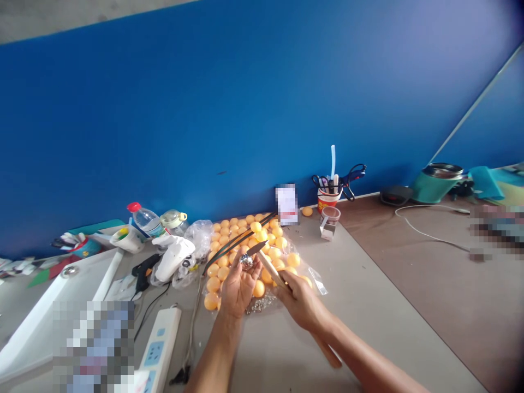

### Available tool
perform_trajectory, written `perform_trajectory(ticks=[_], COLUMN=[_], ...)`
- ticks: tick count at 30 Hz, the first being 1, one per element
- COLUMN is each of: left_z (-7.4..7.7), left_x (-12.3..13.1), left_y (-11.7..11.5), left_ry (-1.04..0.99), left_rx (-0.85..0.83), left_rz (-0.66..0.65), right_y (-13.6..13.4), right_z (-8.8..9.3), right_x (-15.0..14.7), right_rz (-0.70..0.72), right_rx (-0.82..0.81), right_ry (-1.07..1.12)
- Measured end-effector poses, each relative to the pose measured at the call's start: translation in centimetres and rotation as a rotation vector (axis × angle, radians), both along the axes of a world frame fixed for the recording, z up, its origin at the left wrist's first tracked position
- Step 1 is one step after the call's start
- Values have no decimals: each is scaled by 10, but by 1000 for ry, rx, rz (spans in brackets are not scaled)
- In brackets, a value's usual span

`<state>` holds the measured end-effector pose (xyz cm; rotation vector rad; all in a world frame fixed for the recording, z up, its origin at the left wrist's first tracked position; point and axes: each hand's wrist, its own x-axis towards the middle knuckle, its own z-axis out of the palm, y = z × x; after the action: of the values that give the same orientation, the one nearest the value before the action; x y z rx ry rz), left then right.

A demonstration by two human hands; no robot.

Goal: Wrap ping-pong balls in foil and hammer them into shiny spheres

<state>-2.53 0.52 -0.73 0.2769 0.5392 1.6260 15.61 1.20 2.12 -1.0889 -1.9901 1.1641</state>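
My left hand [238, 292] is turned palm up, its fingers curled about a shiny silver ball [246, 262]. In my right hand [301, 297] is a hammer [271, 268] with a long wooden handle. Its dark metal head is right beside the silver ball; whether they touch I cannot tell. Beyond and beneath both hands lie many orange ping-pong balls [213, 285], apparently in clear plastic. Small shiny metal pieces [261, 304] lie in a heap on the near side of the balls. Dark strips [233, 244] rest across the balls.
To the left are a power strip [160, 341], a black glue gun [144, 273], a white tray [98, 281] and a bottle with a red cap [146, 218]. A cup of tools [329, 200] and a tape roll [329, 215] stand at the back. A blue partition [245, 109] rises behind.
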Motion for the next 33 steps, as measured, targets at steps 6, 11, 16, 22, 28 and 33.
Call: perform_trajectory(ticks=[6,11,16,22,28,33], left_z=[1,-3,2,2,-2,0], left_x=[2,1,3,4,0,1], left_y=[0,1,1,1,4,6], left_ry=[37,118,213,262,329,316], left_rx=[-28,8,13,-15,7,-46], left_rz=[13,10,83,59,67,110], right_y=[1,1,0,0,-1,0], right_z=[-2,-7,-5,-3,1,-2], right_x=[-1,0,0,-2,-3,-3], right_rz=[5,23,23,20,35,38], right_rx=[-18,20,33,26,74,55], right_ry=[9,-15,-8,-37,16,63])
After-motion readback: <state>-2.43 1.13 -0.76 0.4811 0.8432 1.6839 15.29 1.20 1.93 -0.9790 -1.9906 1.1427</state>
